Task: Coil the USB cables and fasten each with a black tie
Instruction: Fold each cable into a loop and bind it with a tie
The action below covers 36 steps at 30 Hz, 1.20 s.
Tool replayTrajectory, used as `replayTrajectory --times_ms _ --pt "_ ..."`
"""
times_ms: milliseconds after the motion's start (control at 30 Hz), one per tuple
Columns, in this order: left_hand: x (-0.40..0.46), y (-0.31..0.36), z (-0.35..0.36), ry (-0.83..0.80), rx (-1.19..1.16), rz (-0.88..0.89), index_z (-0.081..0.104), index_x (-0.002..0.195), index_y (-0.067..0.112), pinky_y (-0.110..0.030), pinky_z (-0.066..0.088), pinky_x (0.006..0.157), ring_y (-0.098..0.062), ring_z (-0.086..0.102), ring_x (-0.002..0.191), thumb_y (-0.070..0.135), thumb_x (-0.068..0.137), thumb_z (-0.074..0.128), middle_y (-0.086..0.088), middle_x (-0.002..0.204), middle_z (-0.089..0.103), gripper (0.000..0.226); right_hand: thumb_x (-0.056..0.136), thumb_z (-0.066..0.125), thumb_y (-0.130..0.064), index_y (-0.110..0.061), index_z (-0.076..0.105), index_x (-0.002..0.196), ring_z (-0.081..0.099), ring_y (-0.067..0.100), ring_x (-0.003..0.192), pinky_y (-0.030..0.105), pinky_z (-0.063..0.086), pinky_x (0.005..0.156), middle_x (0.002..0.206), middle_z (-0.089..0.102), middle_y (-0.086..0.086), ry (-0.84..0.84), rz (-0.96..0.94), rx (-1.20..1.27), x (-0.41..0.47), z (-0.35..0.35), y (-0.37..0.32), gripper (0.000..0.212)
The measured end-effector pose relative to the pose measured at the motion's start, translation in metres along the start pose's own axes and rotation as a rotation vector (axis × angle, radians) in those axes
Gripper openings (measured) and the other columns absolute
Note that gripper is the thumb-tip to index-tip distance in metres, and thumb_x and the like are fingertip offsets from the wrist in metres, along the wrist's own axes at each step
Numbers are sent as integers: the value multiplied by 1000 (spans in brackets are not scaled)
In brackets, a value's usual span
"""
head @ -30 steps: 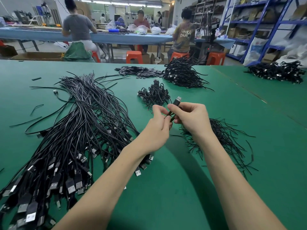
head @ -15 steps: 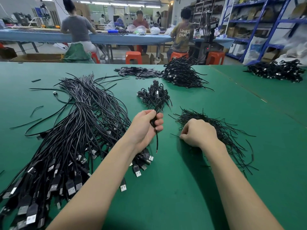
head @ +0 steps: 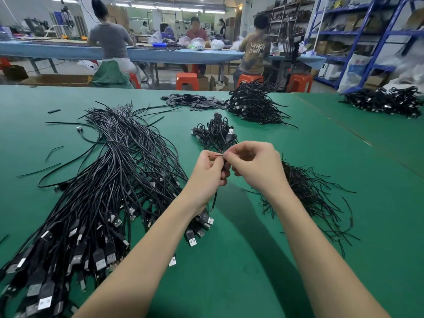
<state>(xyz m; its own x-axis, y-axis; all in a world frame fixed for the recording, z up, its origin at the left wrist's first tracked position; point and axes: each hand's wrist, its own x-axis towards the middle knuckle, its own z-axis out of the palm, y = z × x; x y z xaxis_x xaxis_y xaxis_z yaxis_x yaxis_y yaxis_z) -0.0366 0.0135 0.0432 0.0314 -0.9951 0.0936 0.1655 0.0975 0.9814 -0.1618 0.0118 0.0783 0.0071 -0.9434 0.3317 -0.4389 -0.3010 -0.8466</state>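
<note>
At the centre of the green table [head: 252, 283], the coiled cable [head: 223, 172] sits bunched inside the left hand [head: 210, 174], whose fingers curl closed round it; a loose tail of the cable hangs out below the palm toward 6 o'clock. Across the top of the coil lies a thin black tie [head: 215, 156], one end poking out toward 9 o'clock. The right hand [head: 255, 167] meets the left, its thumb and forefinger drawn tight together in a pinch on the tie's other end, the remaining fingers curled.

By my reading, this cable is coiled and the fastening is in progress: the tie is laid on but shows no twist yet. Just beyond the hands at 12 o'clock rests a small heap of finished bundles [head: 215, 134], a few at most. At 9 o'clock sprawls the big pile of straight cables [head: 103, 191], so most of the work remains. The spare ties [head: 307, 193] lie scattered at 3 o'clock, close to the right wrist.
</note>
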Motion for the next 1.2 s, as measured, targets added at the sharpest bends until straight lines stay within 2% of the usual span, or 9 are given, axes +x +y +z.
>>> replayTrajectory --times_ms 333,433,533,633,833,933,1000,1100,1200 --pt "2 0 4 40 -144 -2 48 102 3 -18 33 46 -5 44 53 9 106 43 -2 72 52 8 87 76 -5 -11 70 84 57 8 48 18 49 52 56 66 -3 11 239 580 -3 11 5 10" --pt "2 -4 1 56 27 43 49 98 10 -18 39 49 -3 47 53 16 106 45 1 70 53 11 85 79 -8 -13 71 83 58 10 49 22 50 54 58 68 -3 47 195 469 -3 15 7 10" --pt "1 -10 -3 78 264 145 47 94 17 -33 42 61 -11 48 61 26 105 46 2 72 55 13 82 80 -14 -18 71 81 59 14 53 36 56 68 59 69 -4 95 147 280 -2 18 9 11" --pt "0 -9 -4 75 360 219 45 91 22 -40 41 64 -16 47 63 32 100 44 4 70 56 14 81 81 -15 -19 69 80 58 13 51 36 52 67 59 67 -5 96 196 327 0 18 9 13" --pt "4 -6 -3 67 184 134 41 87 15 -25 36 54 -10 42 56 26 106 40 5 66 50 22 79 82 -21 -22 67 79 58 12 56 36 54 71 61 70 -4 88 142 230 0 19 11 15" --pt "5 -5 -4 62 24 52 40 85 14 -20 32 45 -8 41 52 18 106 40 5 62 49 22 80 81 -23 -24 67 76 59 4 54 18 48 62 61 69 -9 99 29 88 -1 19 7 15" --pt "6 -4 -4 63 -43 26 40 84 13 -21 30 45 -7 43 50 17 106 41 6 59 52 22 80 81 -24 -24 68 78 62 5 56 18 50 63 66 70 -10 62 10 47 0 16 4 13" --pt "7 -4 -6 84 -96 19 41 84 12 -21 31 44 -7 45 50 16 107 41 0 65 52 24 80 81 -18 -20 71 80 61 12 54 30 56 65 65 69 -8 -83 110 168 0 6 3 10" --pt "8 -2 -8 88 -144 16 42 85 10 -20 33 43 -7 44 50 15 107 41 -1 66 54 22 85 79 -10 -15 71 78 62 13 58 26 55 61 65 67 -2 -216 197 301 1 -5 3 11"
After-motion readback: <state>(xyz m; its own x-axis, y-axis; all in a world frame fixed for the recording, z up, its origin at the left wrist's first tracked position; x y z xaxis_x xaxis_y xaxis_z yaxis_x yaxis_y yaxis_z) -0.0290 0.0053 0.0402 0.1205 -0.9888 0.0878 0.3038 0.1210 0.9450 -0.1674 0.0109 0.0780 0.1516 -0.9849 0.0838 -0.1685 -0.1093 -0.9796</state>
